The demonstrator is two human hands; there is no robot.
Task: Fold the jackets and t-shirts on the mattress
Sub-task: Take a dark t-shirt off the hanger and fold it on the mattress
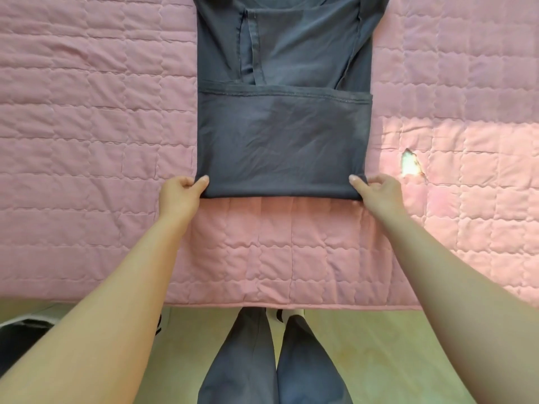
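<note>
Head view. Shows a grey t-shirt point(284, 147) lying flat in the middle of the pink quilted mattress point(87, 141), with collar and shoulders cut off by the far frame edge. Sides folded inward; hem doubled back toward the far side, its stitched edge running across the middle. Lower layers hidden.

Left hand point(180, 193) pinching the near left corner of the fold, thumb on top, fingers curled beneath and partly out of sight. Right hand point(376, 191) gripping the near right corner likewise.

Near fold edge straight, well back from the near mattress edge, open quilt between. Wide quilt left and right. Pale spot point(409, 164) at right: tear or light, impossible to tell. Dark object point(17, 333) at near left, cut off, unidentifiable.
</note>
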